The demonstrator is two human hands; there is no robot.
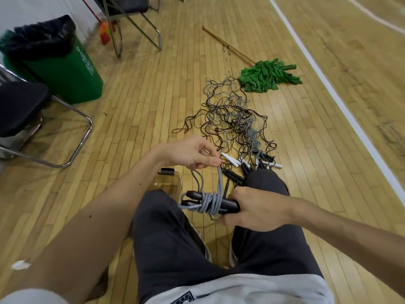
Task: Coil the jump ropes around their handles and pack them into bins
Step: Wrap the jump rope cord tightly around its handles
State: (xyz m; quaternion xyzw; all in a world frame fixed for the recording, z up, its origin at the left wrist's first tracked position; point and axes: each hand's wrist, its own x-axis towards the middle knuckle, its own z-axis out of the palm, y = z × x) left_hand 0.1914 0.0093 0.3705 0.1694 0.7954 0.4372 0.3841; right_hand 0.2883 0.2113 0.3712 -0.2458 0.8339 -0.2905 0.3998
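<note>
Right hand (258,208): I see it clenched round one end of the paired black plastic handles (229,205), long axis lying left-right across the lap.
Left hand (190,153): pinching the loose loop of the grey braided jump rope (210,201), directly above the coil; several turns on.
Key relation: loop rises from handles' middle to left hand, so next wrap goes crosswise to handle axis, I reckon.
Bin: clear plastic bin (169,183) on floor by left knee, nearer left hand.
Remaining: tangled black & grey rope pile (234,121) ahead.
</note>
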